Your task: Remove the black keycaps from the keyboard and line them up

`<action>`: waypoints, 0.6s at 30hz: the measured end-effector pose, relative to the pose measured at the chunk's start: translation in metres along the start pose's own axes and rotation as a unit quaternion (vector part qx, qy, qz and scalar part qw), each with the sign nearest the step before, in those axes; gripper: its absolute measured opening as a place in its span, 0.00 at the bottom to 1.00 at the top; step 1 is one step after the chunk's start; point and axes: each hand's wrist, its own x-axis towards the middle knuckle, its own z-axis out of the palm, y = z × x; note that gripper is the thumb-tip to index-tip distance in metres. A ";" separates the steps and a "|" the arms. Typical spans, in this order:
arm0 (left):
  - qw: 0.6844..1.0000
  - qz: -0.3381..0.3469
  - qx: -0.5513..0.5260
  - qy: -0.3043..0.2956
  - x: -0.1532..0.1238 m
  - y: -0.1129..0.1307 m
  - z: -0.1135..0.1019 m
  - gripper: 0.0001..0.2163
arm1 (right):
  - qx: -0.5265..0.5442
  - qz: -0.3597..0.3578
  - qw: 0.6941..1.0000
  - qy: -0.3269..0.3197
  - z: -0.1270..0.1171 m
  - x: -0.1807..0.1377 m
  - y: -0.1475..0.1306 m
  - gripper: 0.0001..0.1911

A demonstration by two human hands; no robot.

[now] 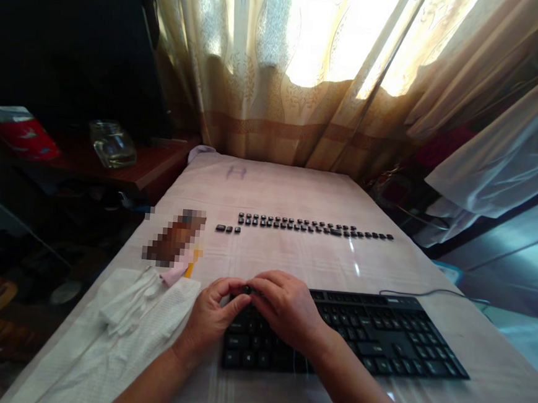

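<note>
A black keyboard (370, 334) lies on the cloth-covered table in front of me, with both hands over its upper left corner. My left hand (216, 306) is closed, thumb and index finger pinched around a small dark piece that looks like a keycap (246, 289). The bent fingers of my right hand (284, 305) meet it from the other side; its thumb is hidden. Behind the keyboard, loose black keycaps (295, 225) stand in two long rows. Several more keycaps (228, 229) lie to the left of these rows. My hands cover part of the keyboard's left side.
A crumpled white cloth (143, 316) lies on the left, beside a blurred-out patch (175, 237) and a yellow item (192, 264). The keyboard's cable (439, 292) runs off right. A glass jar (112, 144) stands on the brown desk at left; curtains (277, 103) hang behind.
</note>
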 end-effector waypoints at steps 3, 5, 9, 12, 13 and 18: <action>1.000 0.004 -0.009 0.029 0.002 -0.001 -0.001 0.16 | 0.006 0.013 1.000 -0.022 0.001 0.011 0.007 0.07; 0.999 0.006 -0.009 0.047 0.003 -0.002 -0.002 0.18 | 0.001 0.049 0.998 -0.040 0.002 0.023 0.017 0.07; 0.996 -0.001 0.013 0.092 0.008 -0.009 -0.005 0.19 | -0.060 0.166 0.977 -0.120 0.007 0.054 0.047 0.08; 0.993 -0.007 0.031 0.114 0.012 -0.016 -0.007 0.19 | -0.114 0.212 0.955 -0.175 0.018 0.076 0.071 0.11; 0.992 -0.007 0.035 0.119 0.013 -0.018 -0.008 0.19 | -0.121 0.215 0.952 -0.182 0.022 0.082 0.078 0.11; 0.991 -0.010 0.041 0.127 0.016 -0.022 -0.007 0.19 | -0.144 0.219 0.943 -0.207 0.045 0.102 0.099 0.12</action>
